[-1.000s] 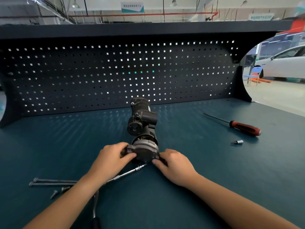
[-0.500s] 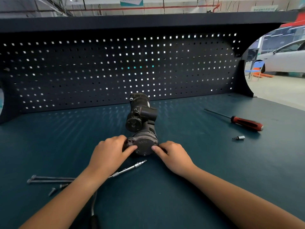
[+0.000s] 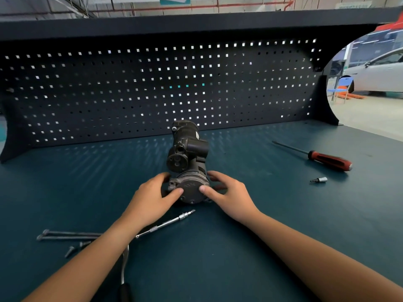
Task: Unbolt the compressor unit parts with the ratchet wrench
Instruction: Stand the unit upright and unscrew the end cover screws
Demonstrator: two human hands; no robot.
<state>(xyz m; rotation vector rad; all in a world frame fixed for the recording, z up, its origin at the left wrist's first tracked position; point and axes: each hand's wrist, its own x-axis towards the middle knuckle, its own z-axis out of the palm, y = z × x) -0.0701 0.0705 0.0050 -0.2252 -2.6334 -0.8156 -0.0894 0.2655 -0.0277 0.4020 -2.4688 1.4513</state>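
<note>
A dark metal compressor unit [image 3: 187,153] lies on the blue-green bench, its round grey end cover [image 3: 191,188] facing me. My left hand [image 3: 152,197] grips the cover's left side, thumb on its face. From the right, my right hand [image 3: 226,195] holds the cover with its thumb on the face and fingers curled over the top. The ratchet wrench [image 3: 124,264] lies under my left forearm, and its extension bar [image 3: 170,222] points up toward the cover. Neither hand touches the wrench.
Two long bolts [image 3: 67,235] and two short screws [image 3: 75,248] lie at the left front. A red-handled screwdriver [image 3: 327,159] and a small socket bit [image 3: 319,180] lie at the right. A dark pegboard [image 3: 152,90] closes the back of the bench.
Both hands have slid further round the end cover, the right hand's fingers now over its top. The view has shifted slightly; the compressor stays in place.
</note>
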